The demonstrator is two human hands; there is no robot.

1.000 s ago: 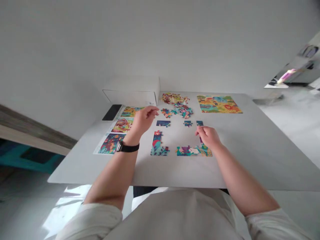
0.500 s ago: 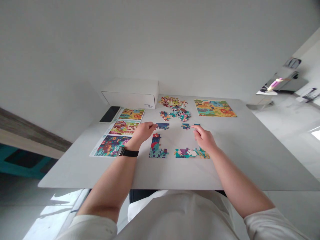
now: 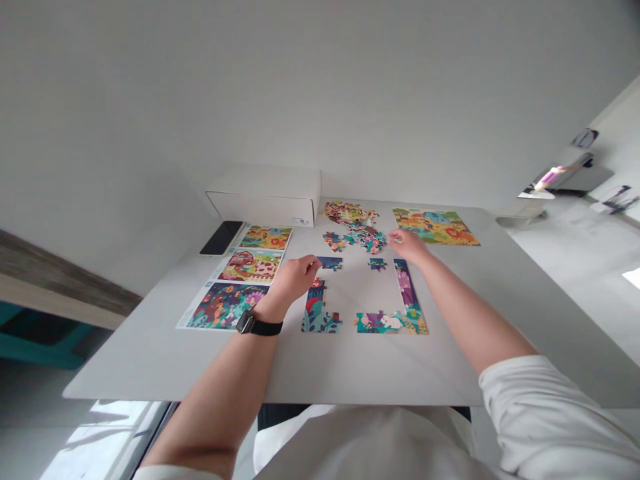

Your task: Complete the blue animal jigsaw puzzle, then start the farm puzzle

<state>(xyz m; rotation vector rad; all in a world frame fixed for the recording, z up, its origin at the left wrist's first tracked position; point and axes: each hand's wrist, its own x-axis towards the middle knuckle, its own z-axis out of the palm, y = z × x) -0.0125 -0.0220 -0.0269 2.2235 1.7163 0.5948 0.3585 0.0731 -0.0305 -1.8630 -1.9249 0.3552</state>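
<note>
My left hand (image 3: 299, 275), wearing a black watch (image 3: 245, 322), is closed with curled fingers beside a dark blue puzzle strip (image 3: 332, 263); whether it grips anything is hidden. My right hand (image 3: 409, 247) reaches over the table at the right edge of the loose puzzle pieces (image 3: 370, 239), fingers slightly apart, nothing visible in them. A small blue piece (image 3: 378, 265) lies apart from the strip. The joined left corner section (image 3: 315, 313) and the bottom section with a white rabbit (image 3: 387, 323), linked to a purple right side (image 3: 407, 290), form parts of a frame.
Picture sheets (image 3: 225, 307) lie at the left, below a black phone (image 3: 221, 238). A white box (image 3: 265, 207) stands against the wall. More loose pieces (image 3: 345, 213) are heaped at the back. An animal picture puzzle (image 3: 440, 228) lies at the back right of the white table (image 3: 475, 293).
My right hand has moved away from the frame's top right, up to the loose pieces, uncovering the purple right side. My left hand stays by the blue strip. The camera view has shifted slightly.
</note>
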